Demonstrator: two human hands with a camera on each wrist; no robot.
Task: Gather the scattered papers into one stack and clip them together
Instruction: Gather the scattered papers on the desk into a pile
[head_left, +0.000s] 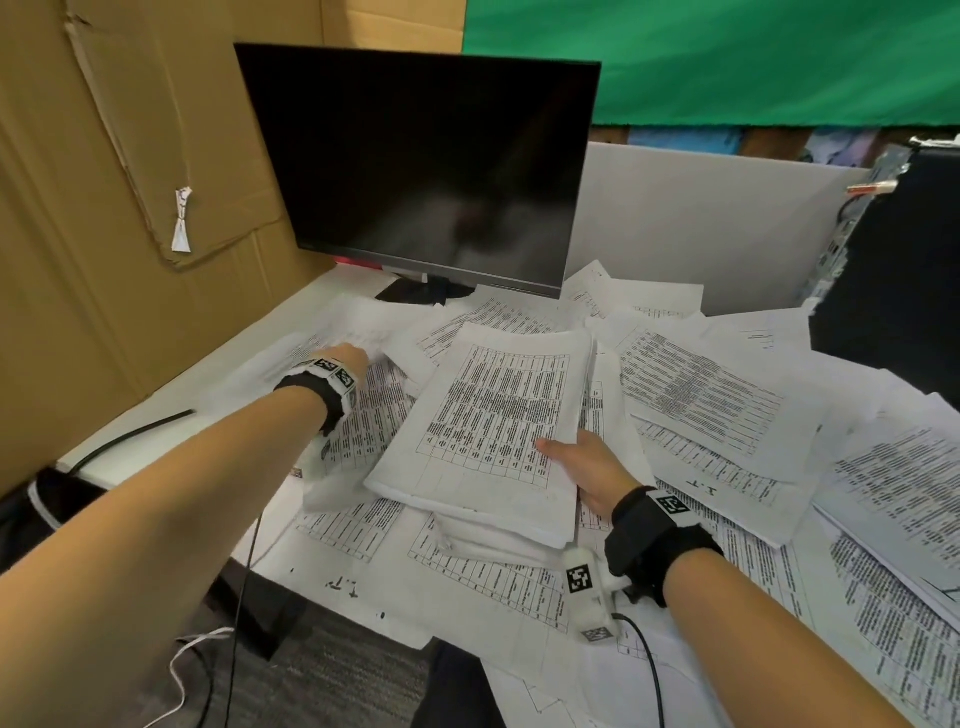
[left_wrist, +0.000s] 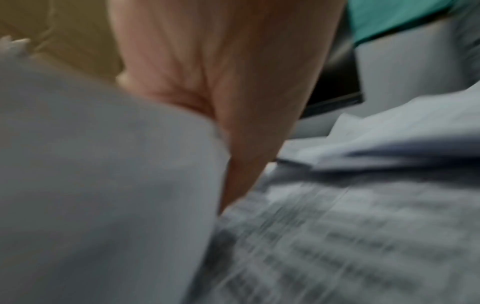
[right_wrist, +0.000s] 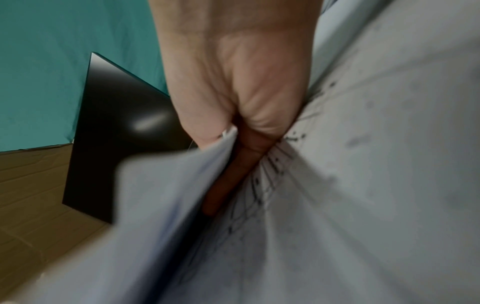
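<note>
Printed sheets with tables lie scattered over the desk. My right hand grips the near right corner of a gathered paper stack, thumb on top and fingers underneath; the right wrist view shows the same stack pinched in the right hand. My left hand reaches to the back left and holds a blurred loose sheet. In the blurred left wrist view the sheet sits against the palm of the left hand. More loose papers spread to the right. No clip is in view.
A dark monitor stands at the back of the desk. A cardboard wall closes the left side and a grey partition the back right. A black cable runs off the desk's left edge. A dark object stands at the right.
</note>
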